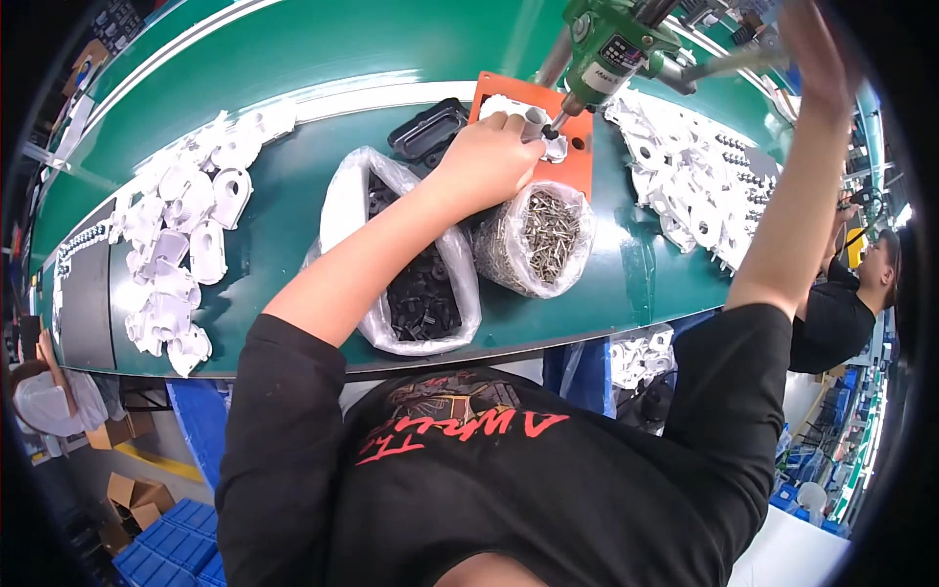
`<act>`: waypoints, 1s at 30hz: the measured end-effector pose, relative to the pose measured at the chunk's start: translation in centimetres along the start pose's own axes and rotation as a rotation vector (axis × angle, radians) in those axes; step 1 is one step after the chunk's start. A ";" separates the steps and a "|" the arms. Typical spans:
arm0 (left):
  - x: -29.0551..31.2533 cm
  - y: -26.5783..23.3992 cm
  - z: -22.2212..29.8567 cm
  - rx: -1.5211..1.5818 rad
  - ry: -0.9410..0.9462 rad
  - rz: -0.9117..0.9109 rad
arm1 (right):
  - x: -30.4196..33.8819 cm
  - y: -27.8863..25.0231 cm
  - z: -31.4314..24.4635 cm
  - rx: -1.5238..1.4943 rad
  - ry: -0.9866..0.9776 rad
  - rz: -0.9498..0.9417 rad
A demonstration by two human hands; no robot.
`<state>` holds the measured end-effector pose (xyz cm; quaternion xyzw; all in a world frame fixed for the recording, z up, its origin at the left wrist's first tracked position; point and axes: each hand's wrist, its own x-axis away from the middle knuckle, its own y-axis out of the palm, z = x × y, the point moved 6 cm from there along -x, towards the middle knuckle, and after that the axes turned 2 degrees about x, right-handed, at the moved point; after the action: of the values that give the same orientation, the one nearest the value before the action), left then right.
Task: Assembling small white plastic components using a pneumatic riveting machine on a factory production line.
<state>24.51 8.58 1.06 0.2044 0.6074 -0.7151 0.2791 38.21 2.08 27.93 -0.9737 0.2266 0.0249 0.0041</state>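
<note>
My left hand (494,161) is closed on a white plastic housing (533,117), which rests on an orange fixture plate (577,161). Right above the housing hangs the tip of a green bench press (606,59), with a small dark piece (550,132) under the tip beside my fingers. My right hand (820,59) is raised at the upper right, close to the end of the press's lever (729,67). It is smeared by motion, so its grip does not show. Just in front of the plate stands a clear bag of metal pins or screws (551,240).
A white bag (377,328) of small black parts stands under my left forearm, a black tray (430,129) behind it. White housings (176,254) lie at the left, more (685,186) at the right. Blue crates (176,543) stand on the floor; a co-worker (841,303) is at right.
</note>
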 end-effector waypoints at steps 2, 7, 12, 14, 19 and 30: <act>-0.4 0.1 0.3 -0.005 0.014 -0.025 | 1.2 6.6 3.9 1.248 -0.073 0.905; 0.0 -0.8 -0.9 -0.089 -0.063 -0.201 | -5.0 9.1 16.4 1.513 1.141 0.586; -1.1 -0.7 -4.2 0.081 -0.429 -0.312 | -1.2 4.7 10.9 0.472 0.112 0.856; -2.7 1.1 -4.4 0.059 -0.143 -0.121 | 2.8 3.0 5.8 0.365 -0.294 1.004; -4.1 -0.2 -4.0 0.183 -0.191 -0.218 | 5.9 -6.1 9.5 0.026 -0.376 1.539; -2.2 -3.6 -15.1 -0.197 -0.683 0.056 | 16.3 2.0 24.1 1.235 1.062 1.398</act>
<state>23.18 24.15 2.47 -0.0580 0.5394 -0.6722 0.5038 50.83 -6.47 3.04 -0.3439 0.6797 -0.5236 0.3817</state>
